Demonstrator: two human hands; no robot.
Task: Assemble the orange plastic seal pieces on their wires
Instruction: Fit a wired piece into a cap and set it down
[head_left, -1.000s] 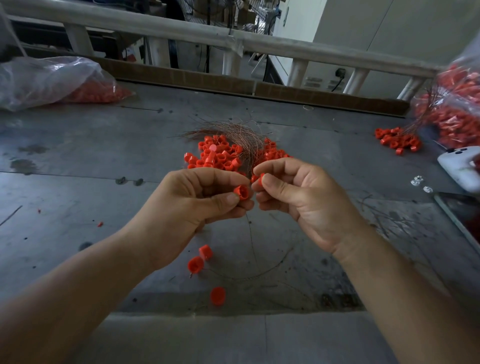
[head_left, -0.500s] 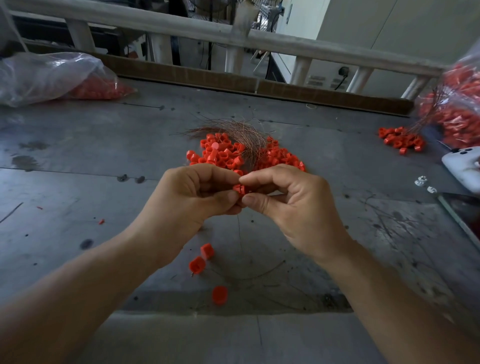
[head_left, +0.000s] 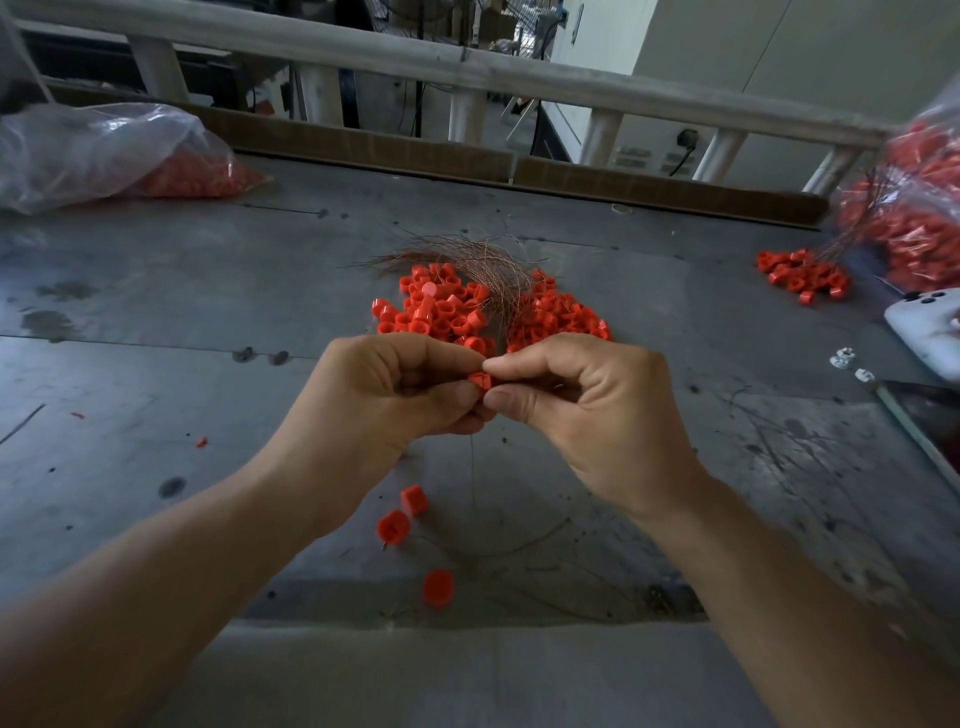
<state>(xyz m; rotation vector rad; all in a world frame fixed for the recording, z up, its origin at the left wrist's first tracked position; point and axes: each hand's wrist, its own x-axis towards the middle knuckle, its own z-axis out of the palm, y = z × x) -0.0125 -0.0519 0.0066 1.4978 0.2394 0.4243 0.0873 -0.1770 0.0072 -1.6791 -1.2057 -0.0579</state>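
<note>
Thumb and curled fingers of the left hand (head_left: 384, 405) are pinching a small orange plastic seal piece (head_left: 480, 381) from its left side, while the right hand (head_left: 587, 410) is pinching the same piece from the right between thumb and forefinger. The two hands are meeting at the fingertips above the worn grey metal table (head_left: 156, 364). Their fingers are covering most of the piece, so how its parts are sitting together cannot be told. A thin dark wire (head_left: 471, 467) is hanging from beneath the hands toward the table.

Just beyond the hands, a pile of loose orange plastic seal pieces (head_left: 441, 312) is lying on the table, with a bundle of thin copper-coloured wires (head_left: 488, 260) fanning across its far side. Below the hands, three single orange pieces are lying near the front edge: a squarish one (head_left: 414, 500), a round one (head_left: 393, 527) just beside it, and a third (head_left: 438, 587) nearer the edge.

A clear plastic bag (head_left: 104, 150) holding more orange pieces is slumping at far left. A second, fuller bag (head_left: 904, 208) is sitting at far right, with a small heap of orange pieces (head_left: 800, 275) beside it and a white plastic device (head_left: 930, 332) near the right edge. A pale grey railing (head_left: 467, 65) is running along the far side.
</note>
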